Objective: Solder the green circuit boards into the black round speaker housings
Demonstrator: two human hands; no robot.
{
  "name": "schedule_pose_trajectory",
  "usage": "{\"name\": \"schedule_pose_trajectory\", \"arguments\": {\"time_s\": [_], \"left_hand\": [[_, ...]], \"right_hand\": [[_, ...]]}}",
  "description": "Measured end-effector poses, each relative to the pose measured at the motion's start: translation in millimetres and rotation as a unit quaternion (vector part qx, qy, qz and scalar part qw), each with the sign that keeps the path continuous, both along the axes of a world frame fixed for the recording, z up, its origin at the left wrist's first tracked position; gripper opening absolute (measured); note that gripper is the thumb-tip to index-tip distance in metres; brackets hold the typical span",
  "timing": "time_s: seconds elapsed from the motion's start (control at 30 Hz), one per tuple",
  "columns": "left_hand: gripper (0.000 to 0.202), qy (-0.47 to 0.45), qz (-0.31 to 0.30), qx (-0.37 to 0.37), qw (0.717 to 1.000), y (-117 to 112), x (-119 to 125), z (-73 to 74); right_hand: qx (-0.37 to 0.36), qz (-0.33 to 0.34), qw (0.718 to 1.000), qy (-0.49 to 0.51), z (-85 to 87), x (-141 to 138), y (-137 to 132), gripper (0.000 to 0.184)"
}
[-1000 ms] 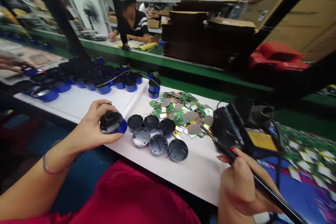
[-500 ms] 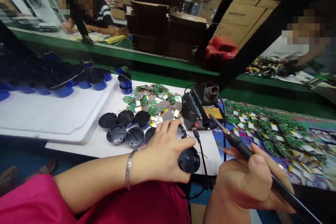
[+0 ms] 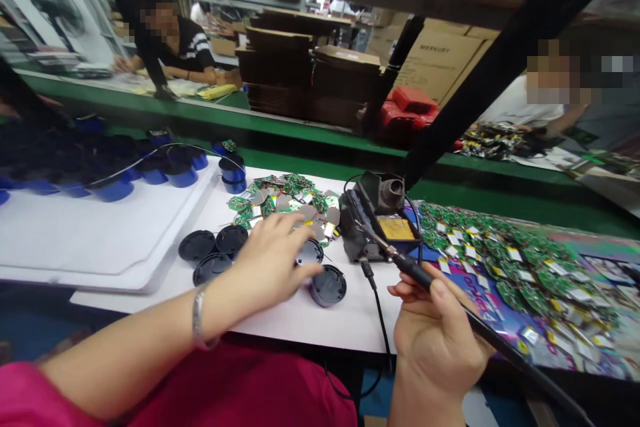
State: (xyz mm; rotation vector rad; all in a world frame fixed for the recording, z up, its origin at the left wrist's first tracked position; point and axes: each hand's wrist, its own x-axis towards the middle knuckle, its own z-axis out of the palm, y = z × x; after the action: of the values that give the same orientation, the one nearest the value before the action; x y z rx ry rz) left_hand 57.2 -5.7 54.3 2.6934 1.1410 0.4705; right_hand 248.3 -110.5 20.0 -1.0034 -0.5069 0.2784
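Note:
My right hand grips a soldering iron by its black handle, its metal tip angled up and left in front of the soldering station. Over a group of round black cups, my left hand has its fingers spread and holds nothing. One cup stands just right of that hand's thumb. Another cup is partly covered by the fingers. More cups, such as one at the left, stand beside the wrist. Behind the hand lies a pile of green circuit boards with small white batteries.
Blue-sided black cups crowd a white foam board at the left. Rows of circuit boards cover the right side. A black cable runs down over the table's front edge. Two people sit beyond the green ledge.
My left hand has moved left off the nearest cup, its fingers now spread. My right hand has shifted left, bringing the iron's tip in front of the station. The camera view has shifted slightly.

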Motion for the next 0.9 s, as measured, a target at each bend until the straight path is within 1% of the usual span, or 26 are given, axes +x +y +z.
{"name": "schedule_pose_trajectory", "arguments": {"time_s": [0.03,0.07,0.13,0.17,0.2,0.27,0.33,0.43,0.5,0.57,0.67,0.7,0.8,0.9], "left_hand": [[0.032,-0.009,0.017,0.011,1.0,13,-8,7.4],[0.027,-0.012,0.042,0.025,0.999,29,-16,13.6],[0.024,0.014,0.099,0.049,0.994,64,-30,21.4],[0.025,0.041,0.109,0.063,0.991,82,-36,22.8],[0.028,0.074,0.108,0.079,0.988,100,-41,22.6],[0.033,0.096,0.101,0.088,0.986,130,-50,18.9],[0.036,0.112,0.082,0.09,0.986,152,-57,13.0],[0.036,0.127,0.058,0.094,0.986,168,-62,4.9],[0.031,0.128,0.05,0.098,0.986,175,-62,2.1],[0.026,0.121,0.041,0.098,0.987,182,-61,2.3],[0.019,0.107,0.025,0.092,0.99,197,-61,6.7],[0.017,0.102,0.022,0.089,0.991,202,-62,8.3],[0.022,0.094,0.014,0.079,0.992,215,-65,10.6],[0.024,0.082,0.002,0.074,0.994,224,-67,8.6]], "right_hand": [[-0.005,0.029,1.0,0.001,-0.6,-1,2,0.021],[-0.01,0.052,0.999,0.003,-0.9,-2,4,0.021],[-0.021,0.082,0.996,0.008,0.0,-7,11,0.022],[-0.027,0.091,0.995,0.009,1.0,-10,14,0.022],[-0.034,0.099,0.994,0.008,2.4,-13,18,0.023],[-0.05,0.108,0.993,0.002,5.5,-20,25,0.025],[-0.065,0.113,0.992,-0.005,8.6,-25,29,0.026],[-0.071,0.124,0.99,-0.01,11.3,-32,34,0.027],[-0.075,0.137,0.988,-0.015,11.3,-35,37,0.028],[-0.084,0.143,0.986,-0.024,10.4,-37,42,0.029],[-0.107,0.136,0.983,-0.06,10.1,-38,53,0.034],[-0.119,0.131,0.981,-0.079,11.1,-38,58,0.037],[-0.15,0.129,0.971,-0.137,18.8,-39,77,0.044],[-0.15,0.154,0.962,-0.17,31.5,-44,106,0.049]]}}
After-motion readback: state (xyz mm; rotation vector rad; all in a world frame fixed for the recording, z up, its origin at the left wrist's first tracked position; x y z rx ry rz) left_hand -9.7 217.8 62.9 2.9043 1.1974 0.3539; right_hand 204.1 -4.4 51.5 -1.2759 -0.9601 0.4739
